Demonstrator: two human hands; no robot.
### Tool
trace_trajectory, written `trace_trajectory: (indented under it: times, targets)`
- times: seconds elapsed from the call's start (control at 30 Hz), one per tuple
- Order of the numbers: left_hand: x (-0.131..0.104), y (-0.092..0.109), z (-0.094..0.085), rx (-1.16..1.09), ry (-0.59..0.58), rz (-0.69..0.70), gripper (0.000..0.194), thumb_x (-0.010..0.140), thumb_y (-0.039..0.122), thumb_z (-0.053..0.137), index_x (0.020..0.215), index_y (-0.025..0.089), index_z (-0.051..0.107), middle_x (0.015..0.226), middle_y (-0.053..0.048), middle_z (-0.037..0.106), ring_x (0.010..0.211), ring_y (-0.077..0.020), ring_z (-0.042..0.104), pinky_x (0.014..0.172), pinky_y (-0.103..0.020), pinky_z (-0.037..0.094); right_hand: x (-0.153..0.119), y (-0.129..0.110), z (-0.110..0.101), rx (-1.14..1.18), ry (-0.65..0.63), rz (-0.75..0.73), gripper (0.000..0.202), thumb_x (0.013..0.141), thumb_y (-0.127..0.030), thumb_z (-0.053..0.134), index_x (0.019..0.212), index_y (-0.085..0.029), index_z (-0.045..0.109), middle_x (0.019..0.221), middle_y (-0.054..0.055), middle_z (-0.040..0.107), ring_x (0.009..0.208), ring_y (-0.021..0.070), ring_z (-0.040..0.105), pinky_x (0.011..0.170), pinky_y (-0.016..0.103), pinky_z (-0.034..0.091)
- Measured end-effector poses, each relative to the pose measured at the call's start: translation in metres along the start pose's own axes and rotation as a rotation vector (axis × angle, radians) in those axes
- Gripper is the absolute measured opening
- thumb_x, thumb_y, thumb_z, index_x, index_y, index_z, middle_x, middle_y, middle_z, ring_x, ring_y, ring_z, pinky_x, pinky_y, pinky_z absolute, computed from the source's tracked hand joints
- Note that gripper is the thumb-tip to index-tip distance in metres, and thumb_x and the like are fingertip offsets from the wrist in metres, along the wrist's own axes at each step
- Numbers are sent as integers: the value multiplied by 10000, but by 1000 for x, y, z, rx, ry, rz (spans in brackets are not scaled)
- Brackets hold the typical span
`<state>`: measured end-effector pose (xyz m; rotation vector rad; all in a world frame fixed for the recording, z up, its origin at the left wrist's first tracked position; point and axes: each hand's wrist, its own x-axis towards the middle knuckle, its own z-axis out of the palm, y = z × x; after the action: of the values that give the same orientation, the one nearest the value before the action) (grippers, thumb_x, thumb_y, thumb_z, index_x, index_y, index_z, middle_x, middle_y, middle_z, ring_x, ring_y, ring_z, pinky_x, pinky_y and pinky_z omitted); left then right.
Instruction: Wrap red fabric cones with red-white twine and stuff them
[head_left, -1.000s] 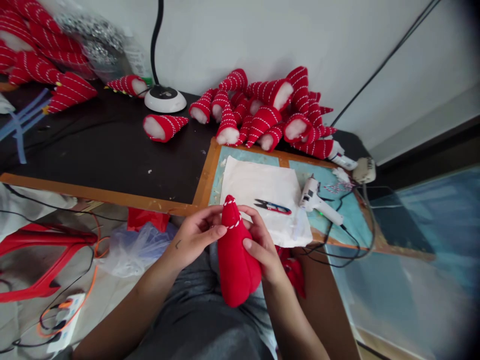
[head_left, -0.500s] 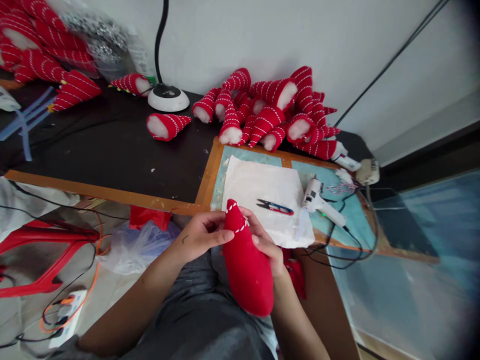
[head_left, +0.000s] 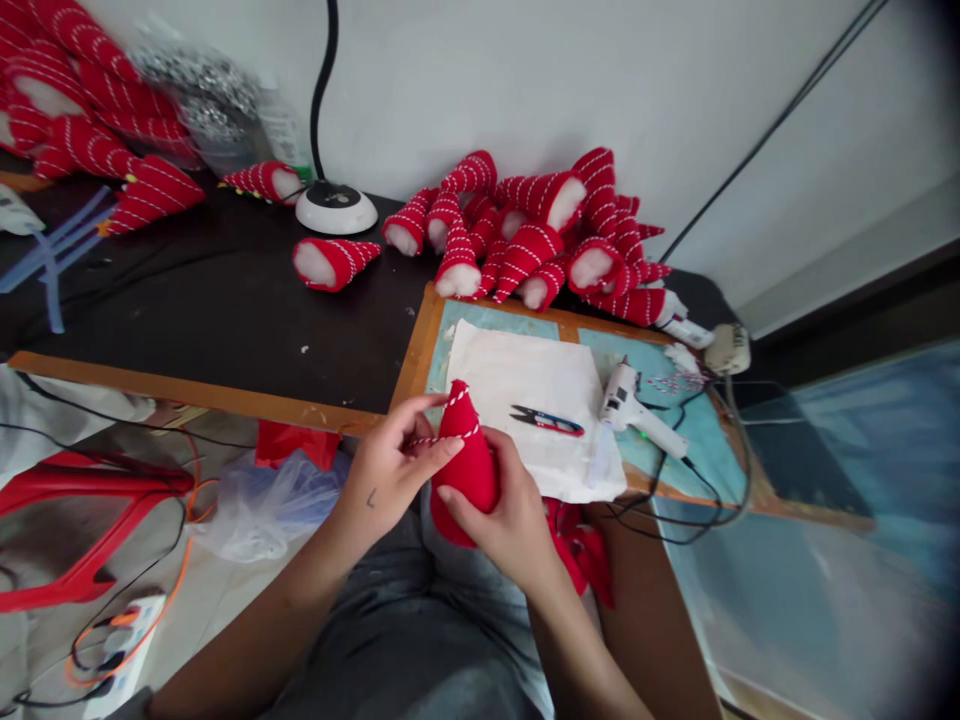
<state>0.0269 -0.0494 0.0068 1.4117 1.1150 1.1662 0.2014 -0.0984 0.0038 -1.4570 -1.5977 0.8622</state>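
A plain red stuffed cone (head_left: 474, 478) points upward over my lap, with red-and-white cord (head_left: 471, 432) around its upper part. My left hand (head_left: 396, 458) pinches the cord at the cone's left side, thumb against the red cloth. Wrapped round the cone's right side is my right hand (head_left: 504, 500), its thumb across the front. Just beyond, small thread snips (head_left: 547, 420) lie on a white cloth (head_left: 517, 360), and a white glue gun (head_left: 637, 412) rests to the right of them.
Red cones wound with cord (head_left: 529, 250) are heaped against the wall, with more at the far left. A lamp base (head_left: 336, 207) stands on the dark table (head_left: 225, 320). Black cables hang off the front edge at the right. A red stool (head_left: 97, 500) is at lower left.
The cone has turned more upright and its lower end has swung left and up. My right hand has shifted round its front, and my left hand now draws a length of cord out to the left.
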Motion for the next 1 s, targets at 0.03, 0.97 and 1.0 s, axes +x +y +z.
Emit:
trace_trajectory:
  times: [0.03, 0.97, 1.0]
  targets:
    - [-2, 0, 0, 37, 33, 35, 449, 879, 424, 792, 1245, 216, 636, 754, 42, 572, 657, -124, 546, 624, -226, 449, 1, 1, 2, -52, 48, -11, 602, 846, -446, 763, 1355, -276, 490, 1293, 73, 658, 1094, 296, 672, 913, 460, 553]
    - [-2, 13, 0, -173, -48, -76, 349, 860, 480, 785, 808, 184, 608, 690, 20, 562, 614, -119, 522, 555, -208, 407, 1, 2, -9, 862, -315, 227, 542, 786, -554, 789, 1161, -269, 521, 1087, 42, 665, 910, 216, 676, 771, 315, 561]
    - [-2, 11, 0, -183, -51, -82, 367, 854, 496, 792, 802, 182, 608, 692, 18, 561, 620, -120, 522, 564, -209, 411, 1, 2, -10, 867, -334, 263, 579, 757, -600, 782, 1158, -264, 534, 1089, 54, 677, 915, 239, 685, 775, 340, 571]
